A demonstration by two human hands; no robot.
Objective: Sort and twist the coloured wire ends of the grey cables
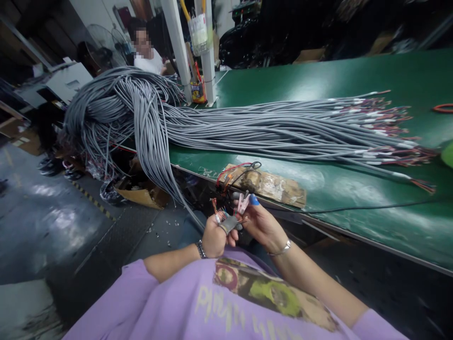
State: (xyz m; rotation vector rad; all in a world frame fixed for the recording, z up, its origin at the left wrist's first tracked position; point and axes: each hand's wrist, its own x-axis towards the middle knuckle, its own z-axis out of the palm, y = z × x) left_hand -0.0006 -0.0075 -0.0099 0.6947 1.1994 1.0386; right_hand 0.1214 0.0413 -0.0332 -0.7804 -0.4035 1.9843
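My left hand (215, 238) is closed round the ends of grey cables (189, 210), and thin coloured wires (222, 212) stick out above its fingers. A grey wrap (229, 225) covers its thumb. Close beside it, my right hand (264, 225) pinches a small pink-and-white piece (242, 204) whose kind I cannot make out. There is a blue covering (254, 199) on a fingertip of that hand. Both hands are in front of my body, just off the near edge of the green table (354, 193). The fingers partly hide the wires between the hands.
A thick bundle of grey cables (247, 125) lies along the table, its stripped ends to the right. A wooden block (279, 187) with red and black leads sits at the near edge. White posts (208, 71) rise behind. A cardboard box (141, 193) stands below; another person (148, 59) is beyond.
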